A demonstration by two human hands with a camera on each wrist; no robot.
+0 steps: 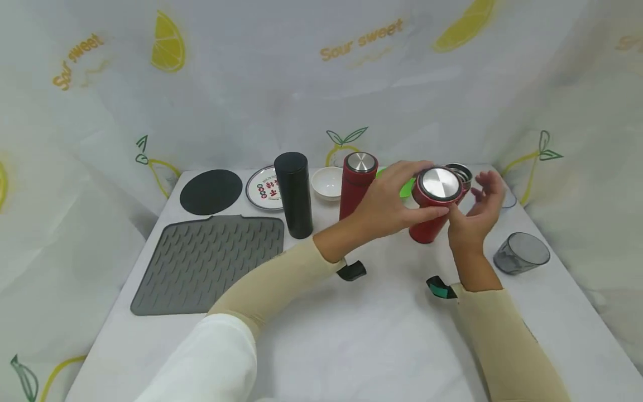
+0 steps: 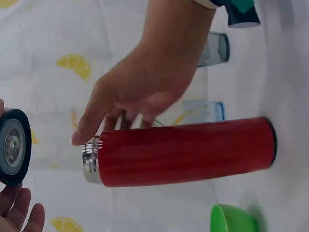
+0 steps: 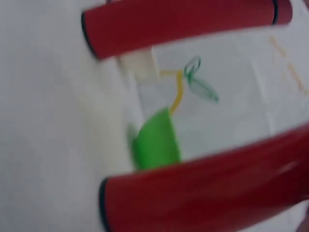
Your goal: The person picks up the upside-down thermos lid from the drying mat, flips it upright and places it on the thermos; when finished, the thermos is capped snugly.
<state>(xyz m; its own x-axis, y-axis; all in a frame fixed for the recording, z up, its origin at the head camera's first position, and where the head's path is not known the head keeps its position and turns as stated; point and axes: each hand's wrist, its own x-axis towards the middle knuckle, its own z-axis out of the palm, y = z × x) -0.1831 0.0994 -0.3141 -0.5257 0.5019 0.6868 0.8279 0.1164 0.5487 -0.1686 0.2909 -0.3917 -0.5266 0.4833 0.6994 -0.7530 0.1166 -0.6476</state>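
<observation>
My left hand point(image 1: 387, 198) pinches a red lid with a shiny silver top point(image 1: 440, 184) between thumb and fingers. In the left wrist view, the dark ringed underside of that lid point(image 2: 15, 147) faces the uncapped steel neck of a red thermos point(image 2: 188, 152). The thermos stands upright on the table, partly hidden by the lid in the head view. Beside its upper end is my right hand point(image 1: 472, 223), fingers spread and loosely bent. Its thumb tip is right at the neck in the left wrist view. The right wrist view is blurred.
Left of the hands stand another red thermos point(image 1: 354, 192) and a black one point(image 1: 296, 195). Behind are a white bowl point(image 1: 327, 184) and a green cup point(image 2: 231, 221). A grey glass point(image 1: 521, 254) stands right. Further left lie a grey mat point(image 1: 211, 265), a black disc point(image 1: 211, 191) and a round printed plate point(image 1: 261, 190).
</observation>
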